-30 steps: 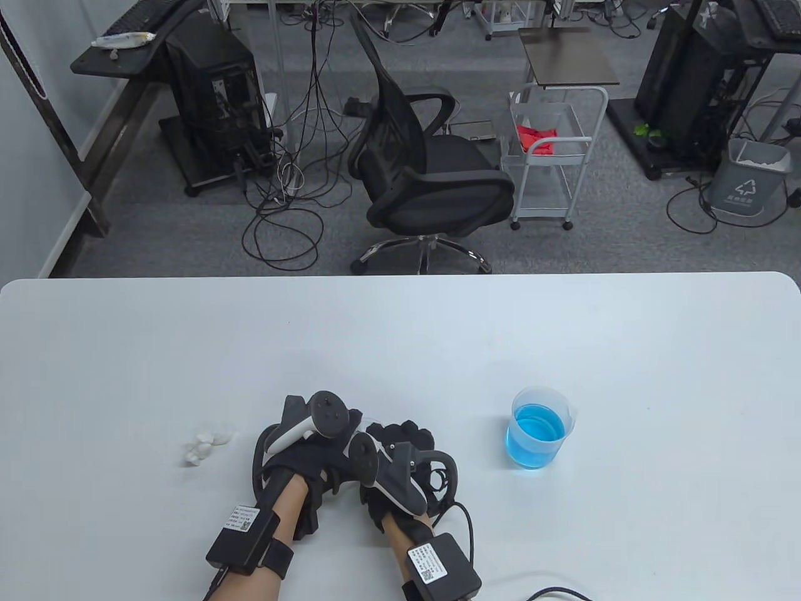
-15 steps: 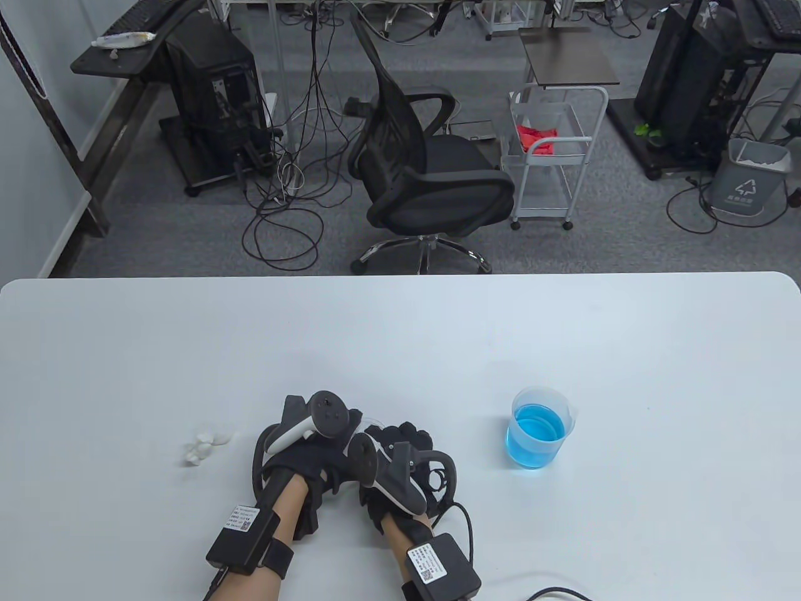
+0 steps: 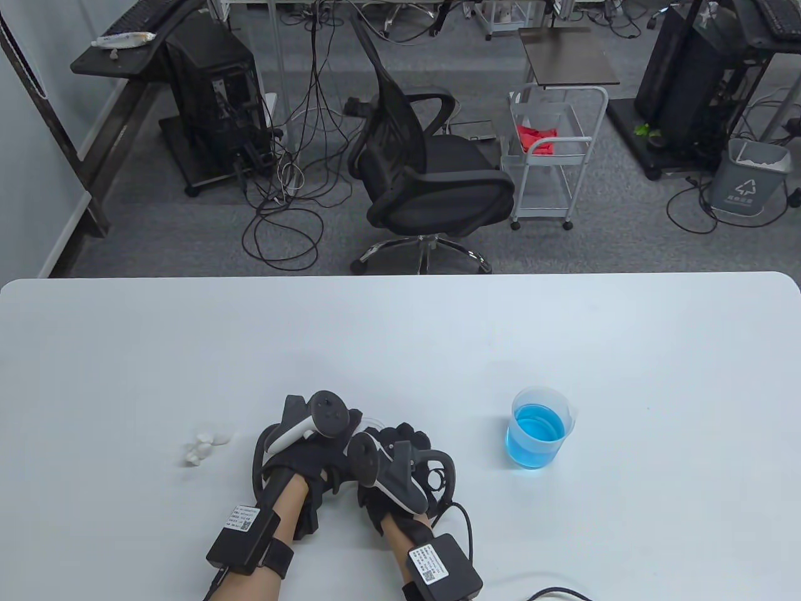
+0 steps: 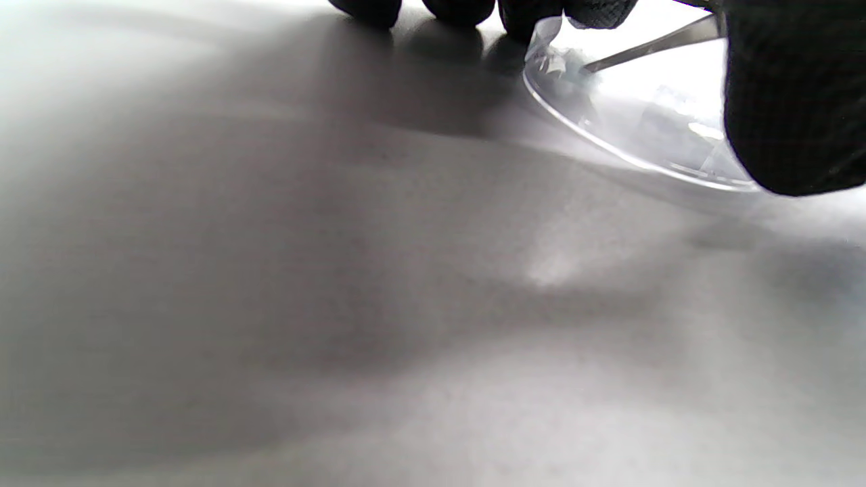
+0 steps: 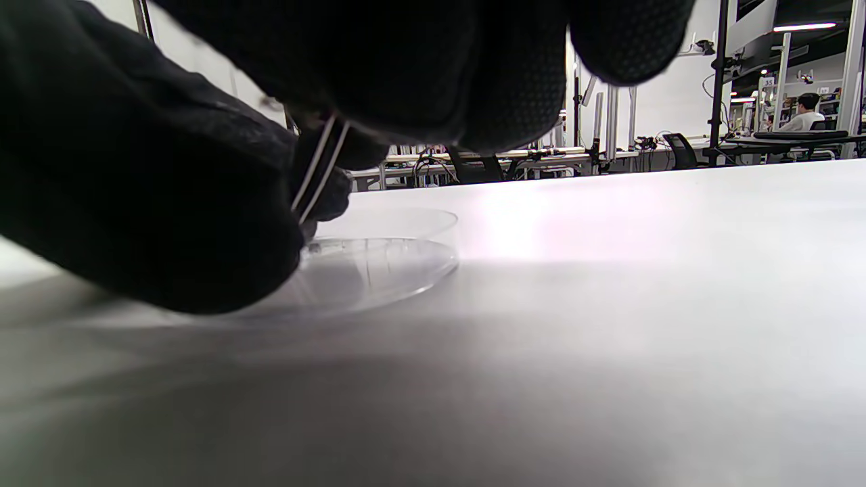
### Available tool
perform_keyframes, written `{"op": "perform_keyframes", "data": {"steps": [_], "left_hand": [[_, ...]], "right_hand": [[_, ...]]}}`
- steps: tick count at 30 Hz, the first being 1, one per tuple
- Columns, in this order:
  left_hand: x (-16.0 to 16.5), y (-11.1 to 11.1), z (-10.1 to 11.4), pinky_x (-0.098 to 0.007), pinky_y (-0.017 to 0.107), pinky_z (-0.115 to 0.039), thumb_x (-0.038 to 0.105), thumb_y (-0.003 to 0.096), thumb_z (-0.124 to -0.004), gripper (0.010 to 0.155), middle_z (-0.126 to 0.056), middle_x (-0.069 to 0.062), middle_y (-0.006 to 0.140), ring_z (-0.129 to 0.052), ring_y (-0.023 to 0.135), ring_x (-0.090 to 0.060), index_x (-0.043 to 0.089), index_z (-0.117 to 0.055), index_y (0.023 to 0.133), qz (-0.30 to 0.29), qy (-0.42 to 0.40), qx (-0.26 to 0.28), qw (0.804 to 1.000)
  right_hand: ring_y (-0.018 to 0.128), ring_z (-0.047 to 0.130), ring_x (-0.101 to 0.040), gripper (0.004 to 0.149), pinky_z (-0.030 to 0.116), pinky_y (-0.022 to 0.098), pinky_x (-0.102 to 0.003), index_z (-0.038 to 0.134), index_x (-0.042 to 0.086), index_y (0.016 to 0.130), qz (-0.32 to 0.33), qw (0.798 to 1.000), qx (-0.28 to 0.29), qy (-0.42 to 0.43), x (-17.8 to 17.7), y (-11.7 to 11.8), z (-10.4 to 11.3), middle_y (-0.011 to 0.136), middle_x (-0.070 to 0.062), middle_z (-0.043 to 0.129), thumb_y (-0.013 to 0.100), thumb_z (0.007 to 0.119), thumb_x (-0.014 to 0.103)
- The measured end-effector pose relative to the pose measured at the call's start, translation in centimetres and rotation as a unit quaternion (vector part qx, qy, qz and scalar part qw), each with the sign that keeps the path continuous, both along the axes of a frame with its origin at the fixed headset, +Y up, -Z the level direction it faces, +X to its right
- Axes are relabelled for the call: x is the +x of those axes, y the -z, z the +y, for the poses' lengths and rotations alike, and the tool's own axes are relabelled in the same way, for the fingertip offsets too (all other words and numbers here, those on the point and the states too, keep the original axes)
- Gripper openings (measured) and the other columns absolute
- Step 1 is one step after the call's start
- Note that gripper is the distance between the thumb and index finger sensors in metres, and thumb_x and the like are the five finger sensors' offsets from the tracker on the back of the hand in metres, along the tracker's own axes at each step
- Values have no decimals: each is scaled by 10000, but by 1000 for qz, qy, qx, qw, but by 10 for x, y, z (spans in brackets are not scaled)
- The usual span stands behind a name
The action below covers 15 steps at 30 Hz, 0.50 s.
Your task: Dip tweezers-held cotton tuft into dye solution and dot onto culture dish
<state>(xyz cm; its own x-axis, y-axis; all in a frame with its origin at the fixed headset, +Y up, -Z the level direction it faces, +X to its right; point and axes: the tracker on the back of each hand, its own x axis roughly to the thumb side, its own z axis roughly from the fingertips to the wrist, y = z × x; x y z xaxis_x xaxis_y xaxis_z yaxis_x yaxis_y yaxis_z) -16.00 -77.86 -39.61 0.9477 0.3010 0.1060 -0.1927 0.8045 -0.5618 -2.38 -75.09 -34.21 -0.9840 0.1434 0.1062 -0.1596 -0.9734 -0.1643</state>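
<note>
Table view: the left hand (image 3: 300, 457) and the right hand (image 3: 400, 463) meet near the front edge of the white table (image 3: 400, 338), close together over a clear culture dish (image 5: 379, 260) that they almost wholly hide from above. A beaker of blue dye solution (image 3: 539, 435) stands well apart to the right; spare cotton tufts (image 3: 203, 446) lie just left of the left hand.

Right wrist view: the right hand grips metal tweezers (image 5: 318, 169), fingers closed around the two thin arms, tips directed down into the dish.

Left wrist view: the tweezer tips carry a small, faintly bluish cotton tuft (image 4: 565, 71) at or just above the dish floor; contact cannot be confirmed. The left fingertips (image 4: 528, 13) rest at the dish rim, apparently steadying it; whether they pinch the wall cannot be told.

Handling, as judged: the tuft is soft, nearly weightless and, once wetted, liable to cling or to slip from the tips, so it should be held by firm, even pressure on the tweezer arms at mid-length. The tweezers are stiff, springy and smooth. The dish is light, rigid, thin-walled plastic that probably slides readily on the smooth table; it is best restrained at the rim, with the floor left free. Dotting calls for light vertical touches, since excess pressure would squeeze out dye and smear the mark.
</note>
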Motion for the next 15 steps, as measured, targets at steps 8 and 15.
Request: {"op": "perform_keyframes", "data": {"steps": [8, 15], "left_hand": [[0, 0, 0, -484, 847, -318, 743, 416, -807, 998, -171, 129, 1216, -192, 1197, -229, 410, -203, 1138, 0, 1, 0, 1000], [0, 0, 0, -485, 847, -319, 744, 420, -804, 993, -172, 128, 1216, -191, 1197, -228, 411, -203, 1138, 0, 0, 0, 1000]], "right_hand": [[720, 916, -233, 367, 666, 603, -576, 953, 187, 757, 10, 1000, -15, -1, -1, -1, 0, 556, 15, 969, 425, 827, 282], [717, 918, -232, 365, 666, 602, -577, 957, 186, 752, 16, 1000, -10, 9, 0, -4, 6, 553, 13, 970, 422, 831, 280]]}}
